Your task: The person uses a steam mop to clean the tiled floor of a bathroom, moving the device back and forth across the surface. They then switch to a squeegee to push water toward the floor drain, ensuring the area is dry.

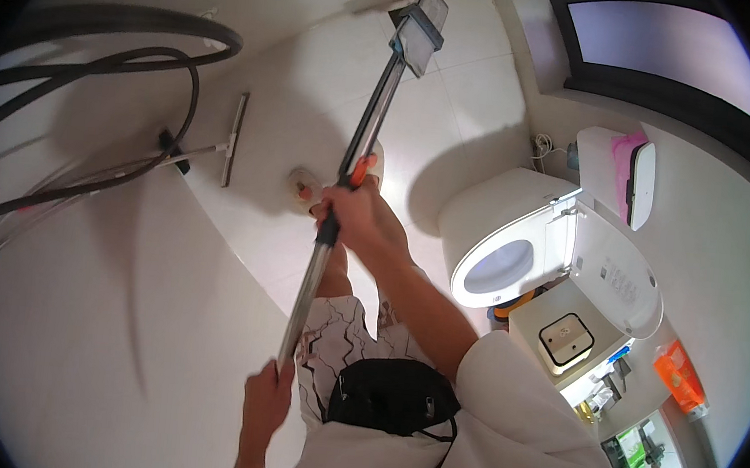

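Note:
A long-handled mop with a metal pole (308, 288) slants from lower centre up to the top of the view. My left hand (266, 395) is closed around the pole's lower end. Higher up, my right hand (353, 212) grips the black sleeve, close to an orange piece (359, 171). The mop's flat head (422, 27) is at the far side of the tiled floor, near the base of the wall. Whether it touches the floor, I cannot tell.
On the right stands a toilet (500, 258) with its lid raised, beside a cabinet (524, 320) bearing a tissue box (566, 341). A waste bin (602, 163) is behind it. At left are a floor squeegee (234, 141) and looped black hoses (193, 98).

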### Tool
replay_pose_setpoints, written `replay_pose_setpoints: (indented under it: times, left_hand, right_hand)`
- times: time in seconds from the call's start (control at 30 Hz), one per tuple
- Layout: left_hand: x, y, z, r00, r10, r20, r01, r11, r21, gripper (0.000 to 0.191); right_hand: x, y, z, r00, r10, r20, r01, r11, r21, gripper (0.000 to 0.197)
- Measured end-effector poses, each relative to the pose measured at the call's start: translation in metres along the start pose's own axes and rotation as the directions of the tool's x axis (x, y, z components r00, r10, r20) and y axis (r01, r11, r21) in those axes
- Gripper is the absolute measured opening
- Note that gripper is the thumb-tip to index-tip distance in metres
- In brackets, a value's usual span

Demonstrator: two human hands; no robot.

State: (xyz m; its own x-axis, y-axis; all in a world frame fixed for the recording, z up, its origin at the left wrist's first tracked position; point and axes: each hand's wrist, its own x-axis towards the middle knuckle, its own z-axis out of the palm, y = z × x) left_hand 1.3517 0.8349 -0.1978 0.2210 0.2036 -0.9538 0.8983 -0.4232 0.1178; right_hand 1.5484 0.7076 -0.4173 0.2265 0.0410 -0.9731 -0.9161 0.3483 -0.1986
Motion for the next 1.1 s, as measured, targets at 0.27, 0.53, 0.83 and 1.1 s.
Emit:
replay_pose_setpoints:
  times: [0.27, 0.53, 0.83, 1.1]
  left_hand:
    - [-0.024, 0.001, -0.010, 0.999, 0.014, -0.035, -0.014, 1.000, -0.013, 0.039]
    - [-0.097, -0.012, -0.021, 0.988, -0.119, 0.099, 0.120, 0.993, -0.006, 0.031]
    - [-0.131, 0.000, -0.026, 0.998, 0.039, -0.055, -0.038, 0.999, 0.021, 0.032]
    - [-0.126, 0.004, -0.024, 0.957, 0.126, -0.259, -0.077, 0.978, 0.192, 0.026]
  right_hand:
    - [0.022, -0.038, 0.008, 0.984, 0.086, 0.157, -0.099, 0.992, 0.080, 0.010]
    - [0.116, -0.101, -0.025, 0.979, 0.099, 0.176, -0.119, 0.988, 0.102, 0.014]
    - [0.117, -0.124, -0.020, 0.959, 0.174, 0.225, -0.203, 0.973, 0.109, 0.021]
    - [0.123, -0.111, -0.017, 0.915, 0.111, 0.388, -0.254, 0.905, 0.341, 0.020]
